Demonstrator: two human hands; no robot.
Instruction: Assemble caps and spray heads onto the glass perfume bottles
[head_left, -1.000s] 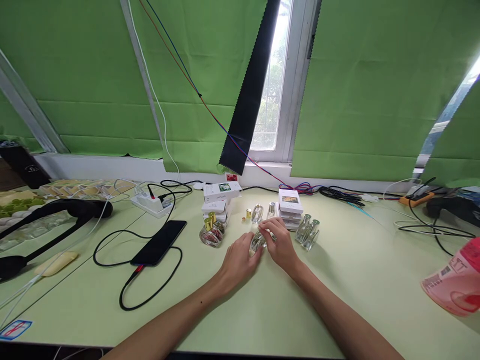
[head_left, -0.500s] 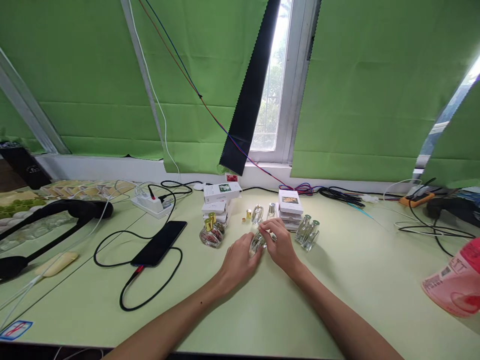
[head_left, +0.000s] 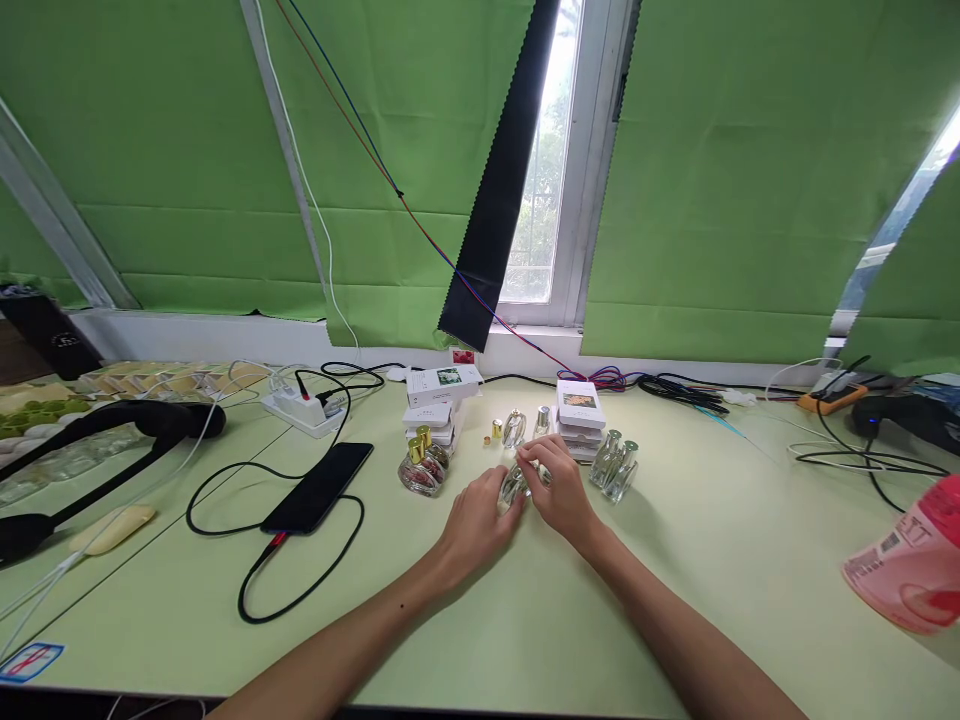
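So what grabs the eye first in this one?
At the centre of the pale green table, the left hand and right hand close on a small clear glass bottle, with silver-capped bottles and white boxes close by. Bright green curtains fill the wall behind, and a black phone lies cabled to the left.

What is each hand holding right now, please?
Left hand: closed on the small glass bottle.
Right hand: closed on the same bottle's top.
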